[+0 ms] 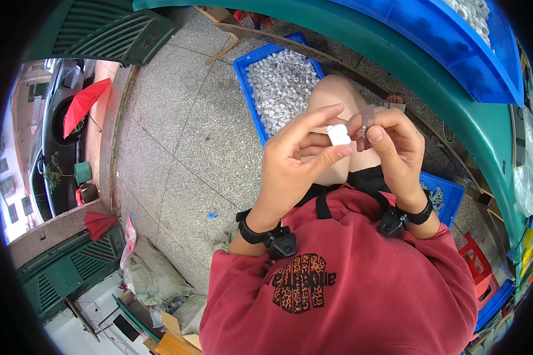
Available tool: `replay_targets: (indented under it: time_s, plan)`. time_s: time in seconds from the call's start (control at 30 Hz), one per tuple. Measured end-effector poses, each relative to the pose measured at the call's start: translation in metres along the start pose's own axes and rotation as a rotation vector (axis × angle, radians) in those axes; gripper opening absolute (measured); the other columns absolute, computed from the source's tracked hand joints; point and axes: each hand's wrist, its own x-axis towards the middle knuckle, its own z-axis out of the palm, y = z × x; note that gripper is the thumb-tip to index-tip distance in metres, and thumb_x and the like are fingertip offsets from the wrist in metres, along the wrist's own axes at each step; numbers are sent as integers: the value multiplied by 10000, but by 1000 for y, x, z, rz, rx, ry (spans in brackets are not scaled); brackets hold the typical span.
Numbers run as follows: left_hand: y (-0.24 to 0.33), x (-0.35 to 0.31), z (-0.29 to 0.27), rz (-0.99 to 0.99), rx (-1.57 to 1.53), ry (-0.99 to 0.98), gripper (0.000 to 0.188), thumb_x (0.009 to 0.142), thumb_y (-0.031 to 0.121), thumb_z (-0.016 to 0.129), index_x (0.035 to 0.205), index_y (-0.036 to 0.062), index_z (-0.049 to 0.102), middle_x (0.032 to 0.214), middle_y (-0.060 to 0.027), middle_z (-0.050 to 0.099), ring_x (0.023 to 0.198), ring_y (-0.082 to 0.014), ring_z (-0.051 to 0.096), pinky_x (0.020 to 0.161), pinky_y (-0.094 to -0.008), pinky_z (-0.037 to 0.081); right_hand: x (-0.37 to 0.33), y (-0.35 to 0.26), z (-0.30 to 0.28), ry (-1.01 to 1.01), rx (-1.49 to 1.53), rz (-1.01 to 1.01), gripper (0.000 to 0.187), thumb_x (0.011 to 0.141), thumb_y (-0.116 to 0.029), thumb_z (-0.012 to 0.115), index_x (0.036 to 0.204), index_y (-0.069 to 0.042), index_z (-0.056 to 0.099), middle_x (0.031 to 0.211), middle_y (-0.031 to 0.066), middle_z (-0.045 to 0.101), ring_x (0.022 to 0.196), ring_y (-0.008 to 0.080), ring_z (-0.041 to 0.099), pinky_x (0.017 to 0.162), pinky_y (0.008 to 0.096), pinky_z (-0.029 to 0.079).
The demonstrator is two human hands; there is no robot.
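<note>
Above my lap, my left hand (296, 148) pinches a small white plastic piece (339, 135) between thumb and fingers; it has rounded lobes. Close beside it, my right hand (400, 142) is closed with thumb against fingers on a narrow see-through plastic piece (368, 117). Small shiny bits show near that thumb, too small to name. The two held pieces look slightly apart. A black strap with a small black device sits on each wrist.
A blue tray (250, 106) heaped with small white rings stands on the floor beyond my knees. Another blue tray (468, 71) rests on the green table (485, 139) at right. By my right hip lies a blue tray (452, 204) of metallic parts. Sacks (157, 266) lie at left.
</note>
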Motion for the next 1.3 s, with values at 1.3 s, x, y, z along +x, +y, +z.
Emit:
replay_targets:
  time_s: [1.3]
  plan:
    - [4,-5,-4,-40,-168,-76,329,755,15,666,1054,-43,540,952,-98,592,842,-145,614,715,-222,506,12,-8,-4,-162,-270,-162,63,814,-54,584,819,7,569,776,77,540,699,166,520,622,261,410]
